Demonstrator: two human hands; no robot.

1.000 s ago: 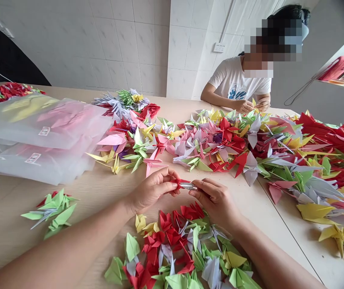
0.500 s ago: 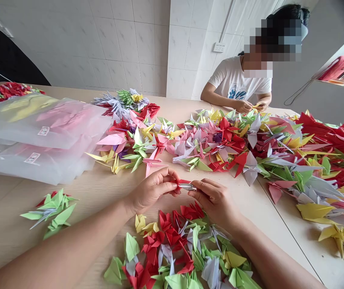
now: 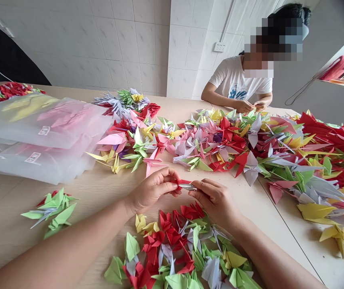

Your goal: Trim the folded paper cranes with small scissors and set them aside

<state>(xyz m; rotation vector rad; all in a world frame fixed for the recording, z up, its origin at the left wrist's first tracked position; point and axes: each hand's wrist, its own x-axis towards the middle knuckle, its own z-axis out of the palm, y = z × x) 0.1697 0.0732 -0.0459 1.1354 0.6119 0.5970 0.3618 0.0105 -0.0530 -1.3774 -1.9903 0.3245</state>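
Pinched in the fingers of my left hand [image 3: 155, 190] is a small red folded-paper piece [image 3: 184, 181], partly hidden by the fingertips. My right hand [image 3: 216, 196] is closed on a small flat silver metal tool [image 3: 187, 187], whose tip lies against the red paper; its exact kind I cannot make out. Both hands are just above the table, close together. Between my forearms lies a loose group of folded-paper cranes [image 3: 169, 233] in red, green, white and yellow.
Behind my hands a long heap of coloured paper cranes [image 3: 190, 140] stretches to the right. Stacked translucent plastic bags [image 3: 60, 160] lie at the left, with a few green cranes [image 3: 58, 206] before them. Across the table [image 3: 99, 196] a person [image 3: 235, 80] in a white shirt handles something small.
My hands have hardly moved, and their hold looks the same. The person opposite has shifted their hands slightly; the view has moved by a tiny amount.
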